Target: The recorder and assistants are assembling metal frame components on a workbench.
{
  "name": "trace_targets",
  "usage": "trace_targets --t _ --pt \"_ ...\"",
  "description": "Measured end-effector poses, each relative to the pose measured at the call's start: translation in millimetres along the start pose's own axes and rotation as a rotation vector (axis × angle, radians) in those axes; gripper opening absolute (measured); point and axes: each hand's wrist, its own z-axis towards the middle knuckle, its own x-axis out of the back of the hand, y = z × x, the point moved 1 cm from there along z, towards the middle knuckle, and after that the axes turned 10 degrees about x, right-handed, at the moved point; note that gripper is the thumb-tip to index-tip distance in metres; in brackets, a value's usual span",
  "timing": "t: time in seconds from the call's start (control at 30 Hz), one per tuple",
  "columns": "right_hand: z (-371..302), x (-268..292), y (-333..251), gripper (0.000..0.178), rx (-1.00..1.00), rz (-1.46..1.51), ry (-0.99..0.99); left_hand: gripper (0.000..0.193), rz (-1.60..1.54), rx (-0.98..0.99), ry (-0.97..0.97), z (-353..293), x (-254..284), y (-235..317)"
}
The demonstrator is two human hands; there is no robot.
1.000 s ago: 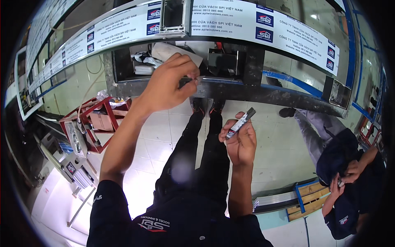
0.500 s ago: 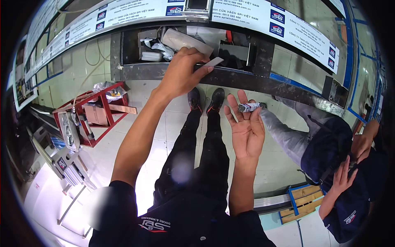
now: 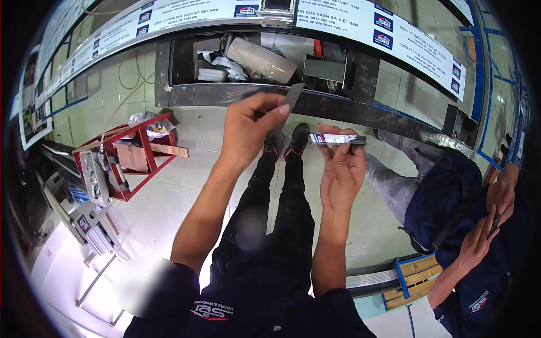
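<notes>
My left hand (image 3: 251,129) is closed, pinching a thin flat grey strip (image 3: 293,97) between thumb and fingers at the front edge of the bench. The strip tilts upward, its free end away from me. A little to the right and lower, my right hand (image 3: 342,177) grips a short bar-like piece (image 3: 336,139) with a printed silvery face and a dark right end. That piece lies roughly level across the fingertips, apart from the strip. Beyond the left hand, an open bench compartment holds a wrapped roll (image 3: 262,59), crumpled plastic (image 3: 230,66) and a grey channel-shaped piece (image 3: 326,70).
Long frames under printed white film (image 3: 197,14) lie across the bench top. The dark bench rail (image 3: 225,97) runs in front of me. A red metal stand (image 3: 135,194) is at left. A co-worker (image 3: 451,203) crouches close at right, near a wooden pallet (image 3: 420,270).
My left hand has drawn back from the compartment toward me, and the strip has turned more upright. My right fingers have curled in around the bar-like piece, now showing its printed face.
</notes>
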Motion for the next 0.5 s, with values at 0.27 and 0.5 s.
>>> trace_targets --t 0.27,0.5 --pt "6 3 15 0.039 -0.402 0.316 -0.117 0.028 -0.29 0.133 -0.101 -14 0 -12" --pt "9 9 54 0.033 -0.449 0.236 0.016 0.027 -0.028 0.045 -0.057 6 -9 -22"
